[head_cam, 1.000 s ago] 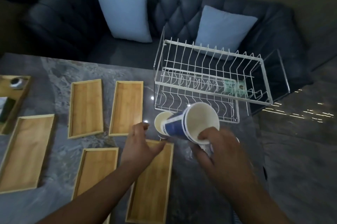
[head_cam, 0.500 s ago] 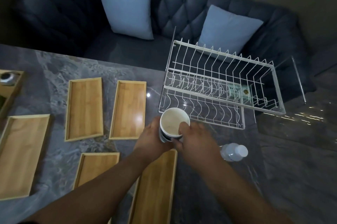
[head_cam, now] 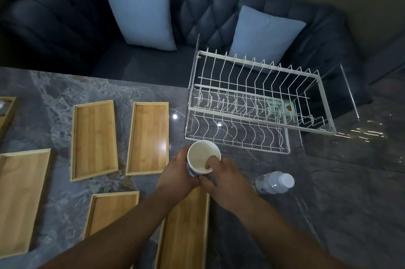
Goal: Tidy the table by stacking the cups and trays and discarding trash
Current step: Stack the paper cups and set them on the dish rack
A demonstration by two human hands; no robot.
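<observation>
A stack of paper cups [head_cam: 200, 159], white inside and blue outside, stands upright at the middle of the grey marble table. My left hand [head_cam: 177, 175] wraps its left side. My right hand [head_cam: 223, 177] grips its right side, with one finger hooked over the rim into the top cup. Several bamboo trays lie flat and apart on the table: one [head_cam: 94, 139], another [head_cam: 149, 137], one at the left edge [head_cam: 19, 198], one [head_cam: 111, 211] near my left forearm, and one [head_cam: 186, 231] under my wrists.
A plastic water bottle [head_cam: 275, 182] lies on its side right of my hands. A white wire dish rack [head_cam: 252, 104] holding a small packet [head_cam: 279, 106] stands behind the cups. A dark sofa with two pale cushions lies beyond the table. Another tray [head_cam: 7, 111] sits far left.
My right hand brought its tilted cup upright and down into the cup on the table. My left hand closed around the stack. The bottle came into view.
</observation>
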